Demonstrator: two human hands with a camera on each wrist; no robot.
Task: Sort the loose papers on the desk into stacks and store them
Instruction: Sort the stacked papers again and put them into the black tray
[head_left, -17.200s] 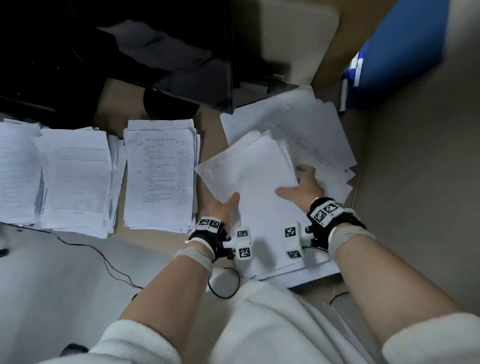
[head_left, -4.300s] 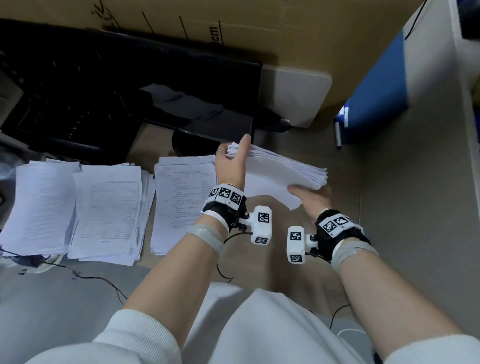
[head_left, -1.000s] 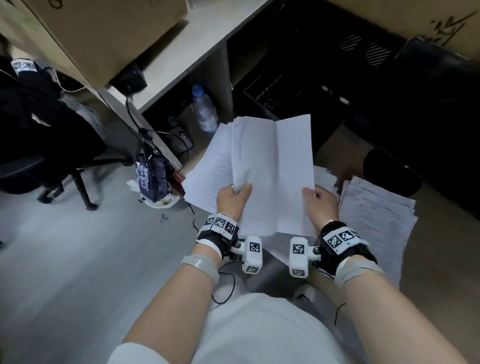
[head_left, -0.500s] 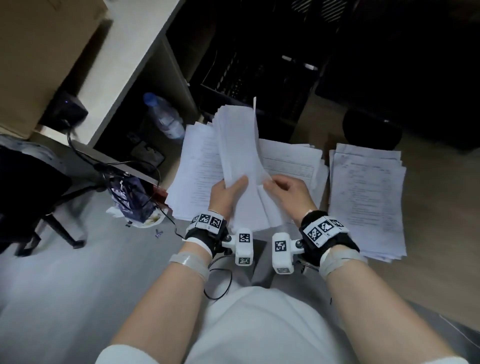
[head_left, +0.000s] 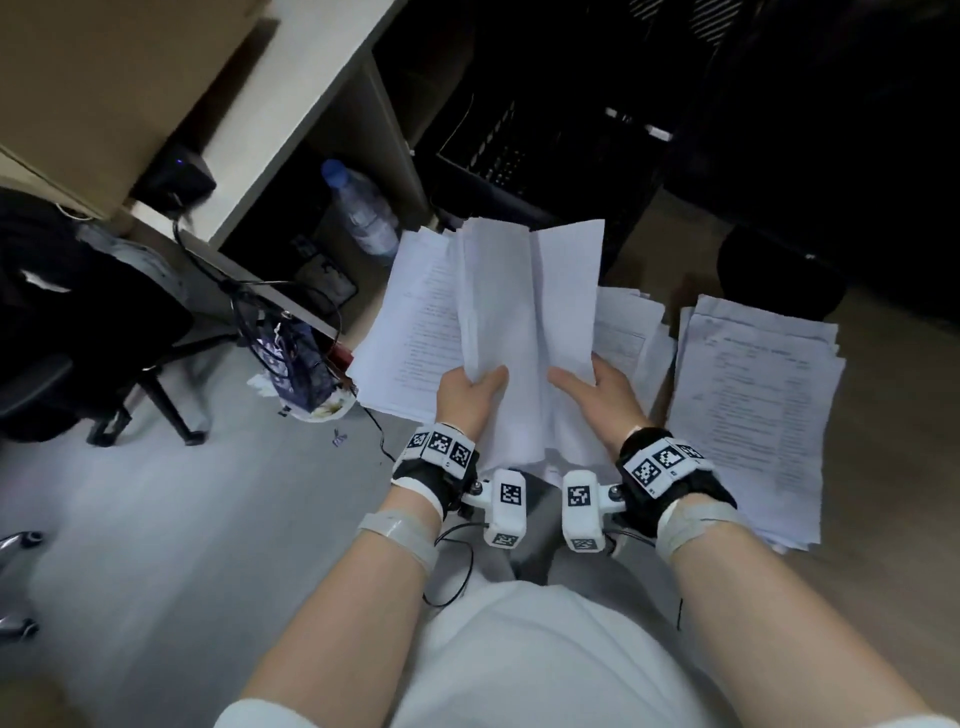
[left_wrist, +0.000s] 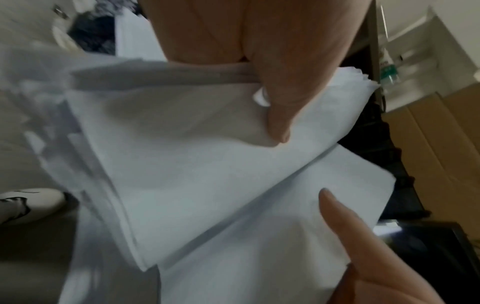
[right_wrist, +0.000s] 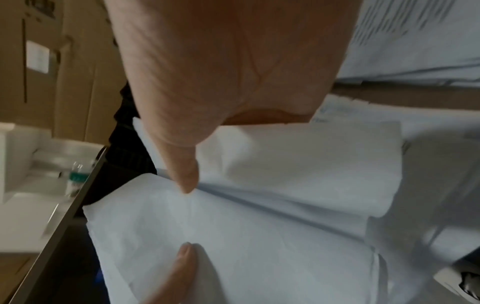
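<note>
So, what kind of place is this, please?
Probably an office: stacks of printed papers on a desk, an office chair on the floor, and a cardboard box.

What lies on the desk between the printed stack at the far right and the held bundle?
In the head view, another printed pile lies between the right stack and the held bundle, partly hidden behind the bundle.

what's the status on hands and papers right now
Left hand and right hand both grip the paper bundle. Held above desk stacks. Nothing in the way.

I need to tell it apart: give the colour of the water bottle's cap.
Blue, on a clear plastic bottle under the desk; the head view shows it best.
</note>
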